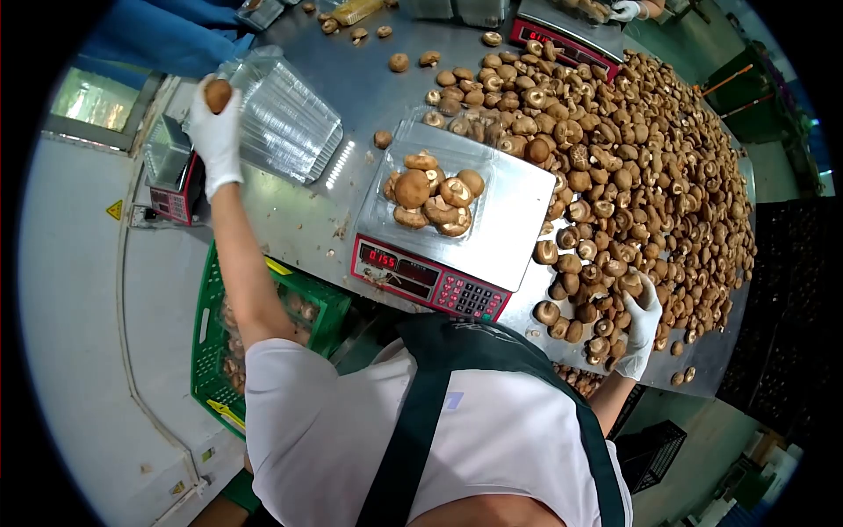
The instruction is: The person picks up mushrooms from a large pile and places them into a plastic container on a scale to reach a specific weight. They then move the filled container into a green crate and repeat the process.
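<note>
We see the left hand (217, 140), gloved in white, with its grip closed round one brown mushroom (218, 95), cap showing. It is beside the stack (290, 110) of clear trays at the left end of the table (290, 220); we cannot tell whether glove and stack touch. The right hand (645, 321), gloved too, is at the near edge of the big pile (650, 176) of mushrooms, its fingertips curled at one of them; we cannot tell whether that grip is firm or loose.

Between our hands stands the scale (522, 198), its red digits lit. On its plate, toward the left, sits an open tray (376, 211) with a cluster of mushrooms, some caps up, some gills up. The pile spreads over the right side of the table, with a few strays near its edges.

At the far side, we see another scale (571, 57) and a co-worker's gloved hand (625, 10). Below the table's left edge, a green crate (206, 351) contains more mushrooms.
</note>
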A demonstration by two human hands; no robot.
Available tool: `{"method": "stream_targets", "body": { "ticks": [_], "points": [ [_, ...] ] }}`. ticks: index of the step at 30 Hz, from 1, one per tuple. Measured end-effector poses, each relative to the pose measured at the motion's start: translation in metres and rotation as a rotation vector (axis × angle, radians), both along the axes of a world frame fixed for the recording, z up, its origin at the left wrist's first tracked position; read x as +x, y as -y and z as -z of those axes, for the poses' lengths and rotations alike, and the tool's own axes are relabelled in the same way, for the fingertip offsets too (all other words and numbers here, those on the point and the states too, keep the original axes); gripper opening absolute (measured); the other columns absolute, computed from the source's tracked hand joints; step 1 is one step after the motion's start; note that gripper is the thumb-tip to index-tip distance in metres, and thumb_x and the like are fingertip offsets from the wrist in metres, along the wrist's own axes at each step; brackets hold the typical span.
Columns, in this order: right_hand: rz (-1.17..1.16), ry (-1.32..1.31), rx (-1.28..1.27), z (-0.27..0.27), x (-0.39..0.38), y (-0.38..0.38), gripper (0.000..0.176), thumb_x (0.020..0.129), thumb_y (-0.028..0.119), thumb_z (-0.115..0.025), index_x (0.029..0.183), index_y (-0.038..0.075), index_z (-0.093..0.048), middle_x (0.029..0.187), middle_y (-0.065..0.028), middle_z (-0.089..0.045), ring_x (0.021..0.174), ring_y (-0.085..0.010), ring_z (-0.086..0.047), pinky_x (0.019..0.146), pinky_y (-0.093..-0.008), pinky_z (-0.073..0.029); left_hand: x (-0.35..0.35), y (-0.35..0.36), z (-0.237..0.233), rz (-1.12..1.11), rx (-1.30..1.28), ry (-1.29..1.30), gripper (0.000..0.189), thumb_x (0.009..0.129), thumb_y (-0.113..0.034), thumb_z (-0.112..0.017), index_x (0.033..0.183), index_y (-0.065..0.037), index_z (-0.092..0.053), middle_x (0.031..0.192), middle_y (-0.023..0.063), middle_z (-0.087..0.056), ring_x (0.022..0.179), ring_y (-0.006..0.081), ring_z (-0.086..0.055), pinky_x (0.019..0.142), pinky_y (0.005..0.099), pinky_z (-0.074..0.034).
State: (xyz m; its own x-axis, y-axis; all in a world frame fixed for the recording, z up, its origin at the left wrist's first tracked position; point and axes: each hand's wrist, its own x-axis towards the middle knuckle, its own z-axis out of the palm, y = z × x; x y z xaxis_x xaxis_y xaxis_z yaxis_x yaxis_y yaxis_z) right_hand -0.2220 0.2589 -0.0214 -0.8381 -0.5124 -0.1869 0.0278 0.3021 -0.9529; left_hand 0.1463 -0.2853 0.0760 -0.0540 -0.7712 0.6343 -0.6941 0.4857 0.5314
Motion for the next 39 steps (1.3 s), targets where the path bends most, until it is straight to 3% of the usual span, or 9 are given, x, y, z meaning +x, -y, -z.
{"method": "stream_targets", "body": {
  "ticks": [3, 6, 9, 13, 21, 25, 35, 37, 39],
  "points": [
    [0.088, -0.021, 0.034, 0.018, -0.016, -0.039, 0.045, 0.079, -0.002, -0.064, 0.122, -0.004, -0.050, 0.114, -0.0100, -0.058, 0.102, -0.0162, -0.056, 0.090, -0.0268, -0.043, 0.033, 0.039, 0.002, -0.188, -0.060, 0.202, 0.052, 0.074, -0.039, -0.068, 0.116, -0.012, -0.058, 0.110, 0.0139, -0.061, 0.099, 0.0303, -0.060, 0.086, 0.0377, -0.046],
    [0.204, -0.035, 0.106, 0.016, -0.015, -0.068, 0.046, 0.081, -0.001, -0.063, 0.124, -0.004, -0.049, 0.115, -0.0112, -0.058, 0.103, -0.0173, -0.056, 0.090, -0.0271, -0.043, 0.047, 0.052, 0.000, -0.187, 0.357, 0.360, 0.055, 0.074, -0.046, -0.065, 0.116, -0.012, -0.059, 0.116, 0.0140, -0.059, 0.106, 0.0298, -0.057, 0.088, 0.0381, -0.045],
    [0.321, -0.071, 0.204, 0.038, -0.026, -0.127, 0.046, 0.080, 0.002, -0.065, 0.123, -0.004, -0.049, 0.112, -0.0104, -0.059, 0.101, -0.0171, -0.057, 0.087, -0.0271, -0.044, 0.039, 0.041, 0.008, -0.135, 0.028, 0.384, 0.049, 0.076, -0.043, -0.065, 0.113, -0.010, -0.061, 0.112, 0.0129, -0.060, 0.105, 0.0282, -0.058, 0.088, 0.0373, -0.045],
    [0.481, -0.209, 0.526, 0.066, -0.026, -0.227, 0.044, 0.075, 0.010, -0.071, 0.114, -0.003, -0.056, 0.099, -0.0062, -0.062, 0.087, -0.0138, -0.056, 0.080, -0.0259, -0.044, 0.002, 0.003, 0.017, 0.346, 0.051, 0.064, 0.031, 0.079, -0.027, -0.067, 0.105, -0.010, -0.065, 0.105, 0.0063, -0.064, 0.095, 0.0183, -0.060, 0.083, 0.0292, -0.046],
    [0.594, -0.130, 1.076, 0.080, 0.030, -0.307, 0.017, 0.067, 0.002, -0.061, 0.083, -0.003, -0.060, 0.065, 0.0017, -0.052, 0.058, -0.0093, -0.044, 0.055, -0.0233, -0.039, -0.087, -0.093, 0.062, 0.872, 0.450, 0.234, 0.032, 0.079, -0.019, -0.065, 0.110, -0.010, -0.061, 0.111, 0.0065, -0.061, 0.092, 0.0186, -0.061, 0.082, 0.0286, -0.049],
    [0.591, 0.019, 0.643, 0.098, 0.027, -0.312, 0.021, 0.067, 0.005, -0.062, 0.085, -0.007, -0.060, 0.064, -0.0010, -0.053, 0.058, -0.0087, -0.045, 0.057, -0.0232, -0.040, -0.098, -0.112, 0.065, 0.872, 0.630, 0.230, 0.031, 0.079, -0.017, -0.065, 0.109, -0.009, -0.061, 0.112, 0.0082, -0.060, 0.099, 0.0229, -0.060, 0.086, 0.0296, -0.048],
    [0.353, 0.290, 1.285, 0.144, 0.018, -0.338, 0.028, 0.070, 0.011, -0.066, 0.088, -0.010, -0.061, 0.077, -0.0155, -0.067, 0.074, -0.0147, -0.062, 0.061, -0.0324, -0.047, -0.101, -0.121, 0.084, 0.872, 0.566, 0.121, 0.025, 0.085, -0.013, -0.060, 0.107, -0.003, -0.062, 0.101, 0.0131, -0.065, 0.092, 0.0233, -0.062, 0.082, 0.0281, -0.048],
    [0.306, 0.358, 1.360, 0.154, 0.028, -0.347, 0.024, 0.067, 0.015, -0.073, 0.077, -0.006, -0.065, 0.066, -0.0129, -0.065, 0.057, -0.0209, -0.060, 0.051, -0.0366, -0.043, -0.100, -0.122, 0.078, 0.880, 0.732, -0.001, 0.025, 0.087, -0.013, -0.057, 0.108, -0.001, -0.062, 0.102, 0.0112, -0.066, 0.093, 0.0177, -0.062, 0.083, 0.0267, -0.047],
    [0.293, 0.242, 1.457, 0.119, 0.048, -0.311, 0.036, 0.075, 0.026, -0.067, 0.095, -0.004, -0.064, 0.091, -0.0217, -0.067, 0.092, -0.0302, -0.065, 0.068, -0.0358, -0.049, -0.101, -0.128, 0.069, 0.915, 0.792, 0.040, 0.024, 0.088, -0.012, -0.056, 0.107, 0.000, -0.062, 0.102, 0.0109, -0.066, 0.094, 0.0157, -0.061, 0.084, 0.0268, -0.047]
  ]
}}
